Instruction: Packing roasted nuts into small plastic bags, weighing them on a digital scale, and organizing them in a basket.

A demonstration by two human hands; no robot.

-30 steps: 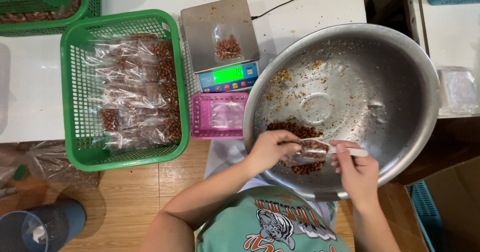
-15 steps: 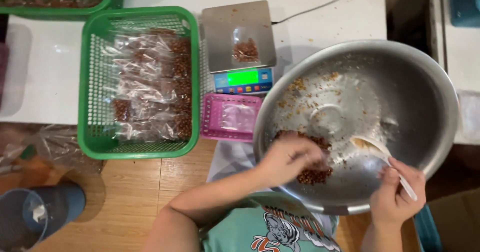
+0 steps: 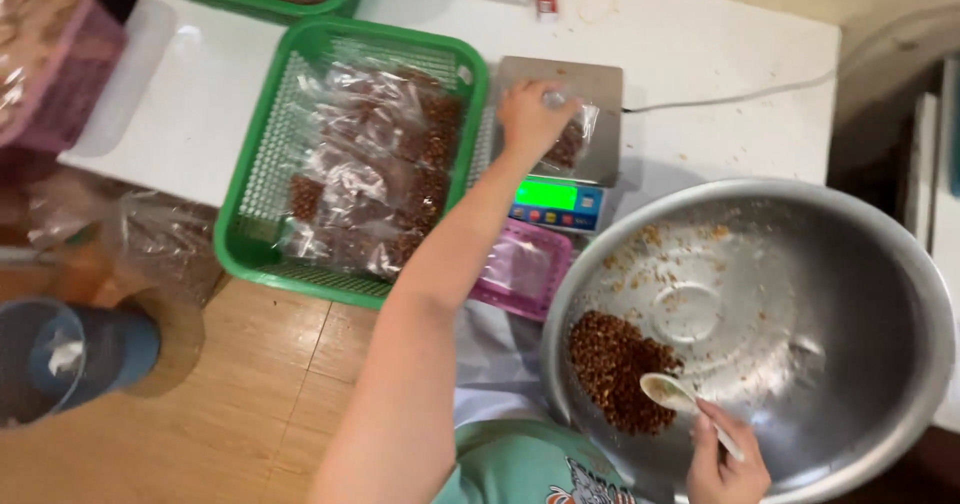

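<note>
A white table (image 3: 720,54) fills the upper part of the view, its surface bright under even light. Below it lies a wooden floor (image 3: 230,404) of light brown boards, with a darker shadow near the left. A blue bin (image 3: 70,359) stands on the floor at the lower left. At the right edge there is a dark gap (image 3: 875,124) beside the table, and past it a second white surface (image 3: 945,164).

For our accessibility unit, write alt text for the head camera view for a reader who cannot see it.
A person's left hand rests on a small clear bag of nuts on a digital scale, while the right hand holds a white spoon in a large steel bowl.
</note>
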